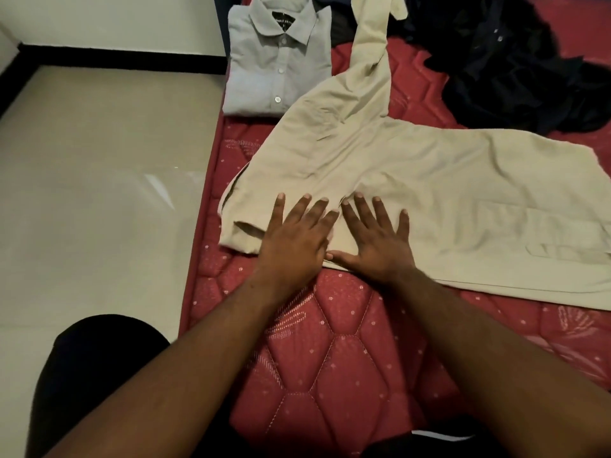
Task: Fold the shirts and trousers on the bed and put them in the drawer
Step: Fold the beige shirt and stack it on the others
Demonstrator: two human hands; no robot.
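We see no drawer from the head camera; everything lies on the red quilted mattress [330, 358], which carries the clothes. At its far left edge sits a grey shirt [277, 61], folded into a neat rectangle with the collar up and the buttons showing. Beside it, touching its near right corner, the beige trousers [429, 193] spread across the middle of the bed: one leg runs away toward the top of the picture, the other stretches out to the right edge. A heap of dark clothes [515, 61] lies unfolded at the far right, just beyond the trousers.

Both our hands press flat on the near left part of the trousers. Our left hand [294, 239] lies palm down with fingers straight and spread wide, holding nothing, only pressing the cloth. Our right hand [373, 239] lies just beside it, likewise flat and splayed, its thumb along the near edge of the fabric. The thumbs nearly meet. To the left of the bed we see pale floor [99, 193].
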